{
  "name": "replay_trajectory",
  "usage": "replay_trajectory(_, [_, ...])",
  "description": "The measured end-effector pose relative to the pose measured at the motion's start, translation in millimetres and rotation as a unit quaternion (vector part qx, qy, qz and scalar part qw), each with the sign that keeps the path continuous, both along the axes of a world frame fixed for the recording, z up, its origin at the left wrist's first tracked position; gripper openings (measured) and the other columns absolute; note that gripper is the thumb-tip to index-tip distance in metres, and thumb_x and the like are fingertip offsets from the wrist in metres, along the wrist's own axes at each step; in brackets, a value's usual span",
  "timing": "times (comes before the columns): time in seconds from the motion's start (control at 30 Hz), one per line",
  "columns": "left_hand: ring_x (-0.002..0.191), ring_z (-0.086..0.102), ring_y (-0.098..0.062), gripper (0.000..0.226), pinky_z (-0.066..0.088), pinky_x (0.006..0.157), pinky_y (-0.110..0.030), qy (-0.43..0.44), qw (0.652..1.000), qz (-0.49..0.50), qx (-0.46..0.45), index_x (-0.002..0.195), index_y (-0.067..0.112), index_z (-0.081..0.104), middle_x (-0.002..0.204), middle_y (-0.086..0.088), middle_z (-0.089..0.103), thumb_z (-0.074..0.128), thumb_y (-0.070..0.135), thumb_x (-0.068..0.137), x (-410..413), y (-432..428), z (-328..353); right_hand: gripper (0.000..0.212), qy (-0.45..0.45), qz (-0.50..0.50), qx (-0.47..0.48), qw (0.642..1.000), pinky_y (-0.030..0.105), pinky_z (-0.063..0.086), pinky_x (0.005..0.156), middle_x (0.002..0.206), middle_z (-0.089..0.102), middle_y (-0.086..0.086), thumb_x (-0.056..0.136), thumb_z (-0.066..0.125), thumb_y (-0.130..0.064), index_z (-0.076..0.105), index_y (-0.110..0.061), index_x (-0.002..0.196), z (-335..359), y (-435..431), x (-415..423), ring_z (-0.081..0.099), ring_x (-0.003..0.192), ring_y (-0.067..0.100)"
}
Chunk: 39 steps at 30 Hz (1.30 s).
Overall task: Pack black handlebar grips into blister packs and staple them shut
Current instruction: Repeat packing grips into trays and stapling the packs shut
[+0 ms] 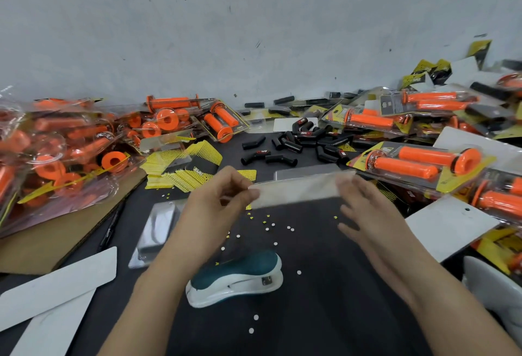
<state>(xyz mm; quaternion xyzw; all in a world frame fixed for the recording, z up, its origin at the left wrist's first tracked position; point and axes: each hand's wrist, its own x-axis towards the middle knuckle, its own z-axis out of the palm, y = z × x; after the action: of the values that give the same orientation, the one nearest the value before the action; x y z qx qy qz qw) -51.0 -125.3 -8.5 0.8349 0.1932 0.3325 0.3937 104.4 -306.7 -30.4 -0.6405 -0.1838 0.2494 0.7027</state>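
An empty clear blister pack (299,190) hangs over the middle of the black table (310,313). My left hand (223,200) pinches its left end between thumb and fingers. My right hand (364,208) is at its right end with fingers spread; motion blur hides whether it grips. Several loose black handlebar grips (293,144) lie in a pile beyond the pack. A teal and white stapler (236,279) sits on the table just below my hands.
Packed orange grips are heaped at left (56,152) and right (423,160). Yellow-black insert cards (183,166) lie behind my left hand. An empty blister (158,231) and white card strips (56,288) lie at left. A white card (449,225) lies at right. Punched paper dots dot the table.
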Motion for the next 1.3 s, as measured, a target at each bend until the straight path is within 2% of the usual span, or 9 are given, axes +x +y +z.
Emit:
replay_trajectory(0.07, [0.075,0.063,-0.001,0.018,0.047,0.065,-0.013,-0.017,0.997,-0.008,0.08,0.081,0.031,0.061,0.082,0.018,0.068,0.072,0.018,0.088,-2.2,-7.8,3.2,0.086,0.178,0.019,0.088,0.98,0.049,0.055,0.093,0.14,0.048,0.019,0.073,0.068,-0.068,0.04,-0.032,0.147,6.0,-4.1,-1.3,0.059,0.119,0.033])
replay_trajectory(0.13, [0.085,0.065,-0.004,0.023,0.053,0.071,-0.025,-0.022,0.984,-0.035,0.176,0.085,0.029,0.06,0.093,0.019,0.068,0.071,0.008,0.088,-6.4,-12.8,2.5,0.079,0.312,0.086,0.18,0.929,0.05,0.06,0.083,0.13,0.055,0.033,0.08,0.067,-0.063,0.052,-0.01,0.137,10.7,-10.2,-1.0,0.065,0.112,0.043])
replay_trajectory(0.2, [0.091,0.064,-0.006,0.025,0.053,0.074,-0.03,-0.016,0.962,-0.053,0.268,0.086,0.027,0.059,0.1,0.017,0.066,0.066,0.003,0.089,-13.2,-16.4,-0.3,0.071,0.338,0.129,0.213,0.908,0.044,0.061,0.078,0.122,0.064,0.031,0.086,0.066,-0.052,0.061,0.007,0.125,12.3,-15.0,-2.4,0.068,0.11,0.039])
replay_trajectory(0.3, [0.095,0.062,-0.005,0.015,0.051,0.074,-0.024,0.023,0.944,-0.066,0.322,0.087,0.019,0.064,0.108,0.016,0.064,0.064,0.005,0.091,-22.6,-18.8,-7.0,0.044,0.317,0.101,0.187,0.924,0.037,0.062,0.065,0.113,0.07,0.027,0.085,0.069,-0.018,0.061,0.004,0.123,12.8,-19.2,-6.3,0.072,0.101,0.036])
replay_trajectory(0.5, [0.095,0.063,0.001,0.02,0.049,0.078,-0.021,0.042,0.997,-0.002,0.072,0.101,0.041,0.061,0.097,0.024,0.069,0.052,0.023,0.1,-26.1,-20.7,-14.9,0.019,0.236,0.074,0.065,0.967,0.04,0.063,0.071,0.103,0.073,0.023,0.094,0.061,-0.01,0.068,0.003,0.106,-0.3,-35.3,-5.8,0.073,0.097,0.034])
replay_trajectory(0.7, [0.082,0.067,-0.006,0.019,0.056,0.081,-0.035,0.06,0.997,-0.008,-0.053,0.119,0.038,0.05,0.096,0.011,0.07,0.046,0.031,0.101,-13.6,-28.4,-19.8,0.01,0.175,0.061,-0.02,0.983,0.032,0.061,0.064,0.094,0.076,0.017,0.094,0.061,-0.01,0.069,-0.005,0.095,-7.1,-52.5,-4.6,0.075,0.087,0.025])
replay_trajectory(0.83, [0.076,0.068,-0.003,0.015,0.051,0.072,-0.028,0.105,0.993,0.005,-0.051,0.116,0.039,0.05,0.097,0.011,0.068,0.044,0.037,0.102,-6.7,-28.7,-24.0,0.017,0.162,0.1,-0.022,0.981,0.034,0.062,0.07,0.102,0.073,0.023,0.094,0.059,-0.011,0.072,0.0,0.092,-15.7,-50.0,-11.3,0.072,0.098,0.03])
replay_trajectory(1.0, [0.07,0.068,-0.003,0.011,0.045,0.066,-0.024,0.116,0.991,0.036,-0.047,0.097,0.034,0.053,0.09,0.012,0.07,0.043,0.036,0.103,-4.0,-25.7,-26.0,0.031,0.162,0.119,-0.012,0.979,0.044,0.059,0.089,0.11,0.071,0.025,0.094,0.059,-0.013,0.062,0.012,0.114,-26.6,-36.5,-19.4,0.067,0.108,0.035])
replay_trajectory(1.3, [0.085,0.063,-0.004,0.022,0.046,0.071,-0.026,0.182,0.982,0.036,-0.047,0.095,0.03,0.055,0.086,0.012,0.071,0.04,0.045,0.103,1.0,-25.2,-27.7,0.024,0.174,0.127,0.013,0.977,0.032,0.06,0.074,0.096,0.074,0.017,0.093,0.056,-0.008,0.068,0.008,0.107,-32.3,-17.1,-25.7,0.072,0.085,0.021])
